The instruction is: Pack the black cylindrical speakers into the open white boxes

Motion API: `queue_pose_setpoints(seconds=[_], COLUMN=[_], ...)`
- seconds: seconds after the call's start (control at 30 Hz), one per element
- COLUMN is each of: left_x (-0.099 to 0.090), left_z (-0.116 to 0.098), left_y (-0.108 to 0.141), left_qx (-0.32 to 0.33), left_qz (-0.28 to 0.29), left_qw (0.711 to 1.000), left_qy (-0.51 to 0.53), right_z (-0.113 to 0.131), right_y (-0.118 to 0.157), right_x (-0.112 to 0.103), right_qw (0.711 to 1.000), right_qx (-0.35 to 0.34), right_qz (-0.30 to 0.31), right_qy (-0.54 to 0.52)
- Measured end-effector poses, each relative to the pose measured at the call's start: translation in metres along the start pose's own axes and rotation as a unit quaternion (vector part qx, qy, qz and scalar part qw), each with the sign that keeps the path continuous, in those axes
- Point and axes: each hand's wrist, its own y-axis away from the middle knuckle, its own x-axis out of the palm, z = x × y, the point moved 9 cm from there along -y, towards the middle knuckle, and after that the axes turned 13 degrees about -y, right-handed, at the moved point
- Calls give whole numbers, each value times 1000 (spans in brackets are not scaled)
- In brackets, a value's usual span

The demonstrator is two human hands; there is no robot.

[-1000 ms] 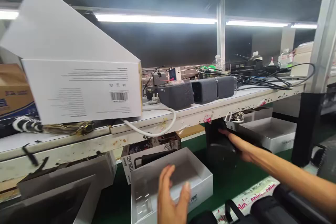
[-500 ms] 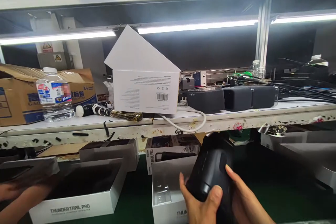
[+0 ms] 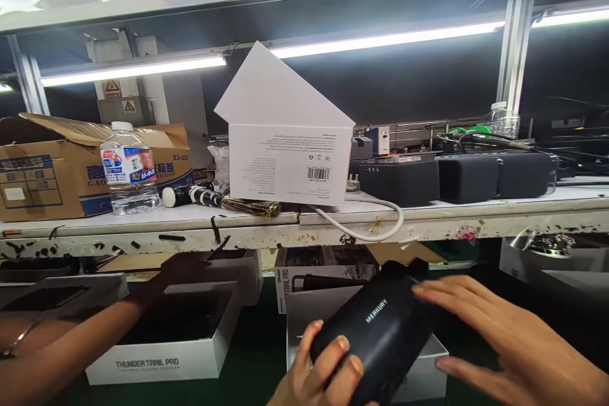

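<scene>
Black speaker (image 3: 375, 336) gripped by L hand (image 3: 318, 374), R hand (image 3: 499, 336) splayed beside it, white box (image 3: 304, 323) beneath, co-worker's arm (image 3: 80, 342) left.

Speaker (image 3: 375, 330): black, white lettering
Open box (image 3: 162, 361): white, dark lettering
Carton (image 3: 52, 171): brown, blue print
Belt (image 3: 257, 355): green

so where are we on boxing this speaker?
Picked up: the black speaker is off the belt, gripped at its lower end by the left hand, the right hand open beside it, fingertips at its top. In hand: it hangs tilted over the open white box. Left: it is not in the box yet and no lid is on. A co-worker's arm reaches to the neighbouring open box.
</scene>
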Motion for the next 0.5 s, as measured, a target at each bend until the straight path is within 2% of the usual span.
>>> queue_pose_setpoints(seconds=[0.03,0.07,0.13,0.2,0.23,0.33,0.4,0.43,0.47,0.5], left_x=[7,17,33,37,36,37,40,43,48,57], left_z=[3,9,22,27,27,40,70,89,107,121], left_y=[1,4,12,20,22,31,41,51,66,83], left_qx=[23,14,-64,-119,-123,-148,-258,-340,-429,-513], left_qz=[52,119,236,281,289,287,260,249,249,257], left_qw=[997,987,943,905,899,919,923,903,866,815], left_qy=[46,107,226,296,305,225,120,81,67,77], right_z=[17,32,51,53,48,24,1,-10,-19,-25], right_y=[-10,-18,-28,-30,-29,-33,-44,-52,-61,-71], right_x=[4,12,31,47,52,58,62,65,69,75], right_qw=[998,994,978,959,951,951,959,963,967,969], right_qx=[-24,-34,-10,53,86,114,107,103,93,76], right_qz=[47,100,206,279,298,285,255,238,220,207], right_qy=[15,19,8,2,7,33,56,72,93,115])
